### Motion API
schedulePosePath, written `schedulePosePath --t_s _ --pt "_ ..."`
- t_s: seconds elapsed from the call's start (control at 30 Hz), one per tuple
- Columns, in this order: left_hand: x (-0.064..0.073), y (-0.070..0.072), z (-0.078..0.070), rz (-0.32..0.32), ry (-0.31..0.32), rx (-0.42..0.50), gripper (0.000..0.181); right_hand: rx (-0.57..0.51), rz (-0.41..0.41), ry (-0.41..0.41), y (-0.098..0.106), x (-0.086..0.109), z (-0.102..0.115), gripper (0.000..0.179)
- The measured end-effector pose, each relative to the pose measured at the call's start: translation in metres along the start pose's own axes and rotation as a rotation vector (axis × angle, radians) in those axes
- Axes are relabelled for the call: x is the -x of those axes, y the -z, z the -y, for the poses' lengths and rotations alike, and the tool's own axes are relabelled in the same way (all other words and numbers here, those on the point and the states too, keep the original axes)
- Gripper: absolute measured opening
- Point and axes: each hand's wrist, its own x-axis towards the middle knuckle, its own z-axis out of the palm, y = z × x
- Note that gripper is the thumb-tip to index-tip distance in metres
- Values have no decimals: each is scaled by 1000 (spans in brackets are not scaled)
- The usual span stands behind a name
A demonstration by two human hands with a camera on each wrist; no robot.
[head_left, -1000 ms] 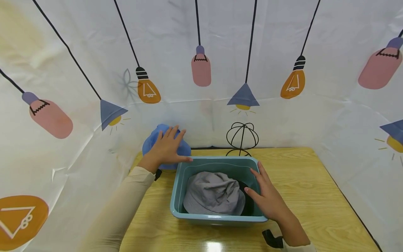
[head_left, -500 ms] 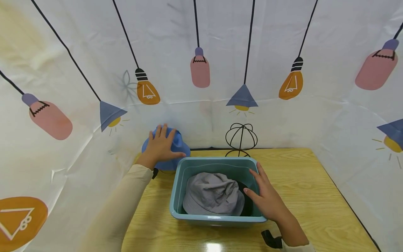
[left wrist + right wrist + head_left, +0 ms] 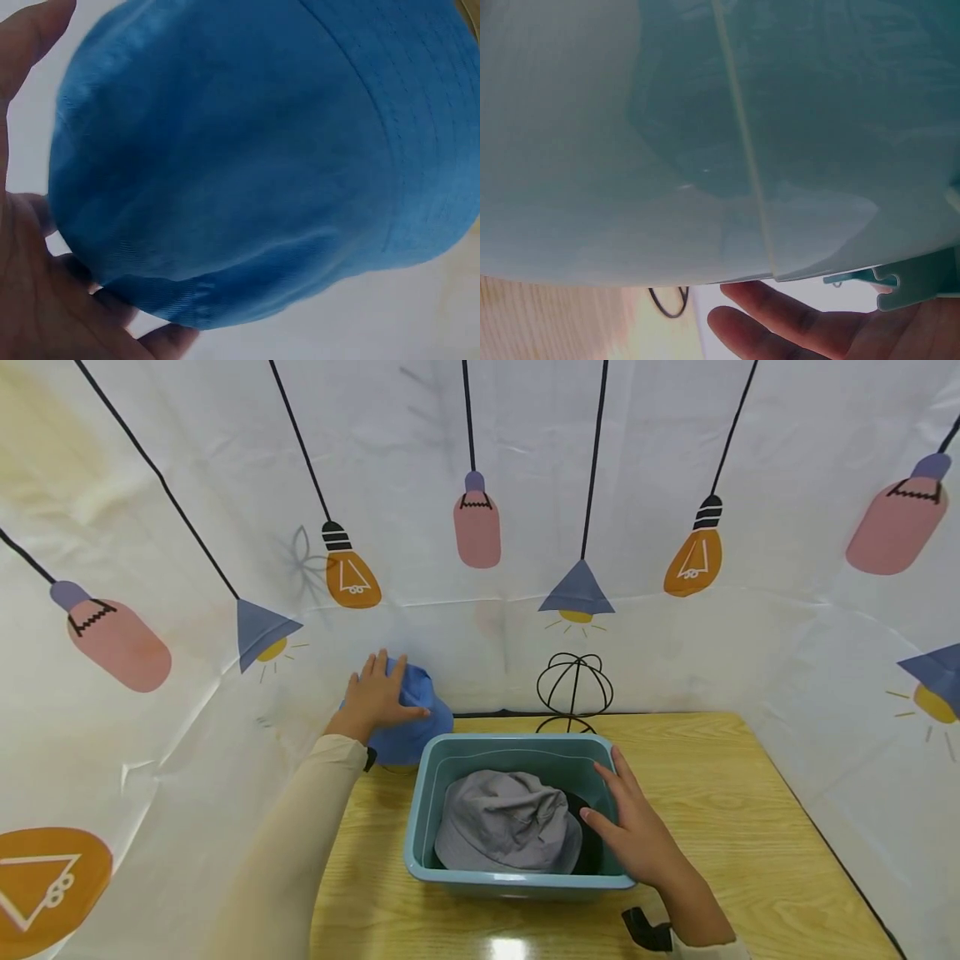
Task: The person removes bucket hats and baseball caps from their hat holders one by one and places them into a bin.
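Note:
My left hand (image 3: 375,697), fingers spread, is at the left side of a blue brimmed hat (image 3: 420,710) at the back left of the table. In the left wrist view its fingertips touch the lower edge of the hat's crown (image 3: 225,150), partly behind it; the thumb (image 3: 30,45) stands apart. My right hand (image 3: 637,831) rests at the right rim of a blue-green plastic tub (image 3: 517,883), its fingers loosely extended and its thumb over the inside. A crumpled grey cap (image 3: 506,822) lies in the tub, partly covering a black item (image 3: 592,843).
A black wire stand (image 3: 576,689) with a rounded top rises behind the tub, near the back edge of the wooden table (image 3: 720,793). A white sheet printed with lamps (image 3: 480,635) hangs behind and at both sides.
My left hand has shifted left and slightly back along the blue hat, uncovering more of its right side. The right hand and the tub stay in place.

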Motion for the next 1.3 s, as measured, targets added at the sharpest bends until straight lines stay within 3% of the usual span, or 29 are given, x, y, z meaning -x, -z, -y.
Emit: schedulePosePath --t_s 0.27,0.53,1.3 --pt "-6 -7 7 -61 -4 5 119 1 2 -8 0 0 -1 77" --pt "-12 -17 9 -41 41 77 111 4 -4 0 -1 0 -2 77" --pt "-12 -28 12 -129 19 19 107 -7 -8 6 -3 -2 -4 74"
